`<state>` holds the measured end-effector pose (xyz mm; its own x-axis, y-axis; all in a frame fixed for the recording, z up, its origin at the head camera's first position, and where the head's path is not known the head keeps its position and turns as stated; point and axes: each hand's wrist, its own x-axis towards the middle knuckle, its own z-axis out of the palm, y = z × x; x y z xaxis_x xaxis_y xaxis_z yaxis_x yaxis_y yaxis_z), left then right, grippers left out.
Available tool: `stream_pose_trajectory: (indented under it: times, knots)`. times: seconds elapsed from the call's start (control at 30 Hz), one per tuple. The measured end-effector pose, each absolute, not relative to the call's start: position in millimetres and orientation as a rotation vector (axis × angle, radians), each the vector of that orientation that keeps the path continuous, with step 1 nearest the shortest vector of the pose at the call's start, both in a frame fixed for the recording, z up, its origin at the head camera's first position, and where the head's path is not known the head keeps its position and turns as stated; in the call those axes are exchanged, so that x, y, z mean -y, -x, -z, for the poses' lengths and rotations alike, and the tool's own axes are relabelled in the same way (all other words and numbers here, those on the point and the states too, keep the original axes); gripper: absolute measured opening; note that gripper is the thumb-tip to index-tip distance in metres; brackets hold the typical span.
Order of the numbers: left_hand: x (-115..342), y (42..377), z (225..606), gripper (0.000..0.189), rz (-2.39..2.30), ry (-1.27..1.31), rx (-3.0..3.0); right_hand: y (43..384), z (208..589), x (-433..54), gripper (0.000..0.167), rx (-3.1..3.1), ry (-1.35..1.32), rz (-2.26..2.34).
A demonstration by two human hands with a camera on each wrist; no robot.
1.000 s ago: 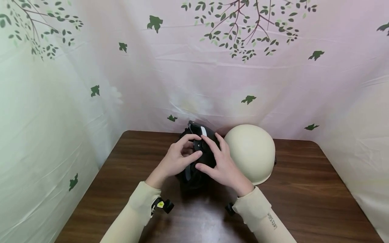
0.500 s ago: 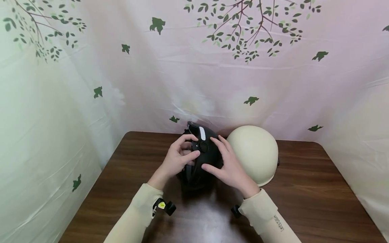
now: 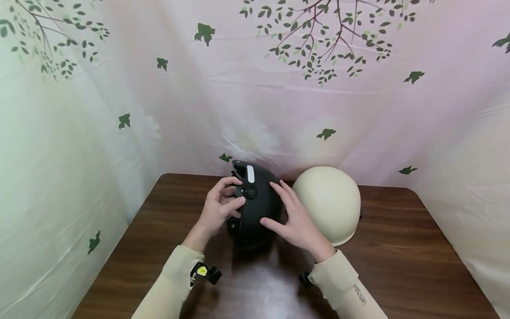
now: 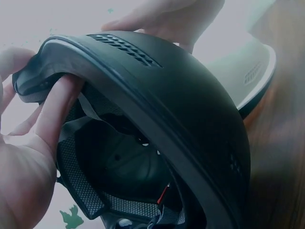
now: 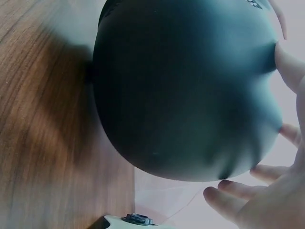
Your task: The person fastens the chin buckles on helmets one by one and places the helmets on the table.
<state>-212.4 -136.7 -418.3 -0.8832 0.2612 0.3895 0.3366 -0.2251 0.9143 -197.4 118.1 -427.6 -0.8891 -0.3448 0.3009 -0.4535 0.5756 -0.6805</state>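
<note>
A black helmet [image 3: 260,208] with a white oblong patch and a round fitting on its shell stands tilted on its side, its opening toward the left. My left hand [image 3: 217,206] grips the rim beside the round fitting. In the left wrist view, one finger [image 4: 59,102] reaches inside the rim, and the padded lining and straps show within the helmet. The right hand [image 3: 296,219] rests its spread fingertips on the crown. Seen from the right wrist, the thumb and fingers of this hand [image 5: 281,191] lie along the edge of the smooth shell.
A cream helmet [image 3: 326,204] sits dome up on the brown wooden table [image 3: 398,248], close to the right of the black one. Behind the table hangs a pale curtain [image 3: 255,102] printed with leaves and birds. Small black devices are strapped at both wrists.
The black helmet has shifted left and turned, so more of its shell shows. My left hand has moved left with it. The right hand stays near the same place. The cream helmet has not moved.
</note>
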Motion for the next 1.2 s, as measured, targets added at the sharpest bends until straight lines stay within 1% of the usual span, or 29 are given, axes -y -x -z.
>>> stream_pose_trajectory:
  times: [0.3,0.77,0.97,1.2]
  knots:
    - [145.4,220.0,420.8,0.038,2.429,0.73,1.668,201.0,424.7,-116.1,0.087,2.657,-0.698,-1.246]
    - [157.8,216.8,435.4,0.035,2.691,0.654,1.319,201.1,426.6,-111.3,0.088,2.635,-0.697,-1.296]
    - [164.9,217.8,444.7,0.042,2.75,0.659,1.21,202.0,431.0,-113.1,0.085,2.63,-0.682,-1.306]
    - [169.3,215.3,455.4,0.051,2.786,0.553,1.267,203.1,433.0,-113.9,0.08,2.597,-0.658,-1.315]
